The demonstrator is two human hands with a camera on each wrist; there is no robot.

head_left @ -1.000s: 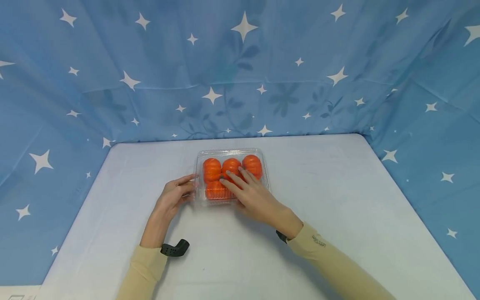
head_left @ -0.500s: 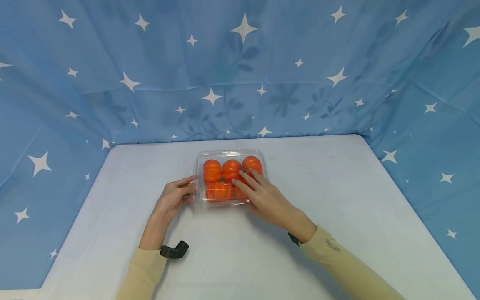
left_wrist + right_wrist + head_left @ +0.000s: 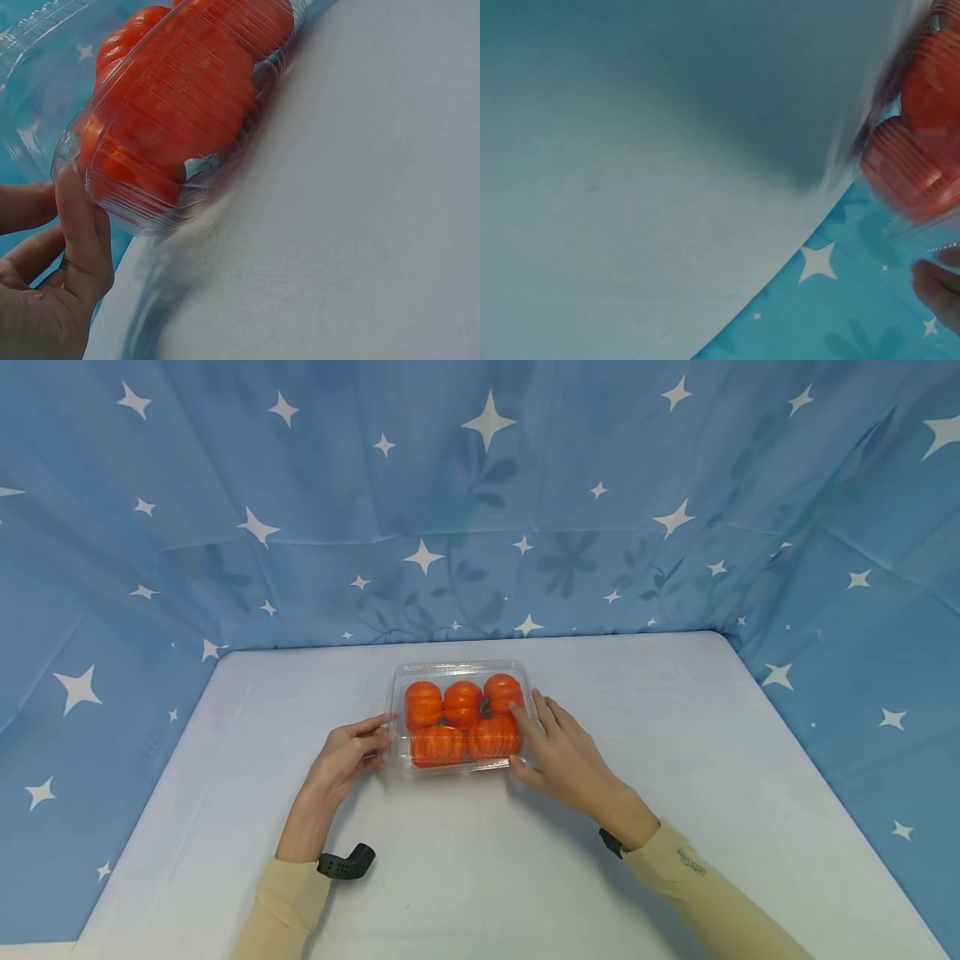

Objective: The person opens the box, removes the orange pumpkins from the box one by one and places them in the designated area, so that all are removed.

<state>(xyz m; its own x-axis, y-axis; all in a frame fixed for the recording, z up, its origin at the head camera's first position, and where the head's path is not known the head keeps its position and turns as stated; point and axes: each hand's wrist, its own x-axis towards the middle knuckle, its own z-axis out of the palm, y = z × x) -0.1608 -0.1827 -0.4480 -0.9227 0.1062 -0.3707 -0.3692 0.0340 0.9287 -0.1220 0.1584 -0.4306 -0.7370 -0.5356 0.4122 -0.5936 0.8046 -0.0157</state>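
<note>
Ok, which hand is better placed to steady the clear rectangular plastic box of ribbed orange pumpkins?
The left hand, I'd judge: it grips the box at its left end, while the right hand has spread fingers.

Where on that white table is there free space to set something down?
The widest bare patch of the white table is right of the right hand, reaching the blue curtain. Others lie left of the left hand and between the forearms. It's crowded at the clear plastic box: a hand at each side, only a narrow strip behind.
</note>
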